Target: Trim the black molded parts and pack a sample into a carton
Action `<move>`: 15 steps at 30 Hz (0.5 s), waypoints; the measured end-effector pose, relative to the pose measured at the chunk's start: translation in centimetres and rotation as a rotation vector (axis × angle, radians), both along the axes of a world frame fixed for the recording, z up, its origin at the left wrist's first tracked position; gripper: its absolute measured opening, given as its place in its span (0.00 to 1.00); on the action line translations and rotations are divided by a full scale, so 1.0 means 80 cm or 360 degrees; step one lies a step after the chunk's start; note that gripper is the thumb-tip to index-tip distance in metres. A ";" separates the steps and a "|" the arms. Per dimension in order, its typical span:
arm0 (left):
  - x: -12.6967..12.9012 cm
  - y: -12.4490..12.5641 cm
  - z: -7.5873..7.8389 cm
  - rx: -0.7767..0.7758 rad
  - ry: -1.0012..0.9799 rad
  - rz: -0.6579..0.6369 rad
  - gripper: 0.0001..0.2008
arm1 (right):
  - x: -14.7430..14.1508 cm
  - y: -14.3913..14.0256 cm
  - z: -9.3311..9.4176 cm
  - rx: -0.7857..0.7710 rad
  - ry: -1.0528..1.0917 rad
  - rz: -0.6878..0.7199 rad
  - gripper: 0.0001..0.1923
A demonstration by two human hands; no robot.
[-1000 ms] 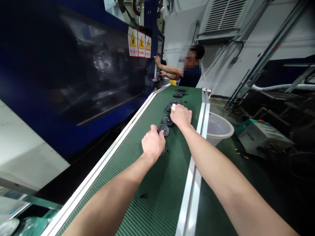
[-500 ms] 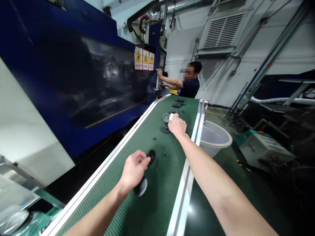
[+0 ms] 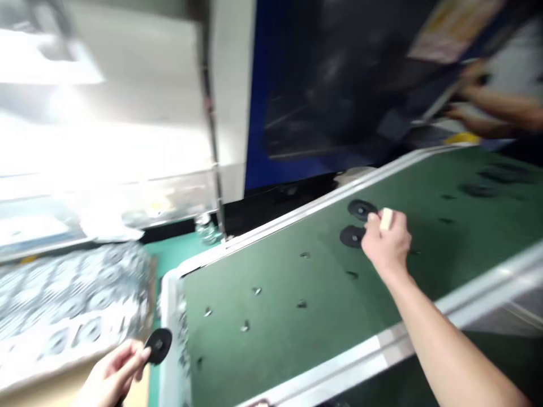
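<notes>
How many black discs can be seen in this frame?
3 clear ones: a disc in the left hand, and two discs by the right hand. Blurred dark shapes farther along may be more.

Green ribbed conveyor belt [image 3: 382,294] framed by pale metal side rails [image 3: 297,217], running up to the right. Two black discs [image 3: 355,223] side by side on the belt, just beside the right hand [image 3: 387,244] resting there. More dark discs [image 3: 492,181] farther up (too blurred to count). Small dark scraps [image 3: 275,297] scattered loose over the near stretch.
</notes>
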State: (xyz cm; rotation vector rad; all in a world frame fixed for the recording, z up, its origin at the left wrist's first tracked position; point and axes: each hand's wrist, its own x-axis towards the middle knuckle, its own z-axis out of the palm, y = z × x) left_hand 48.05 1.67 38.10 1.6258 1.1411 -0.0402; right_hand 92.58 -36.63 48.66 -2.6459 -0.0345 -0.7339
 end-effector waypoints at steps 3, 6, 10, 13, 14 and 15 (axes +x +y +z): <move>-0.096 0.031 -0.020 -0.0202 0.0229 0.0201 0.35 | -0.164 0.115 -0.058 0.0421 0.0028 0.0646 0.11; -0.184 0.069 -0.058 -0.0281 0.0269 0.0362 0.33 | -0.363 0.225 -0.121 0.0669 0.0306 0.1266 0.07; -0.288 0.131 -0.129 -0.0306 0.0231 0.0453 0.32 | -0.584 0.367 -0.233 0.0520 0.0714 0.1446 0.10; -0.357 0.183 -0.186 -0.0314 0.0211 0.0440 0.34 | -0.683 0.465 -0.323 0.0336 0.0928 0.1540 0.11; -0.379 0.200 -0.203 -0.0317 0.0206 0.0422 0.35 | -0.705 0.494 -0.350 0.0271 0.0994 0.1539 0.10; -0.399 0.214 -0.219 -0.0320 0.0200 0.0400 0.36 | -0.723 0.519 -0.375 0.0204 0.1061 0.1526 0.10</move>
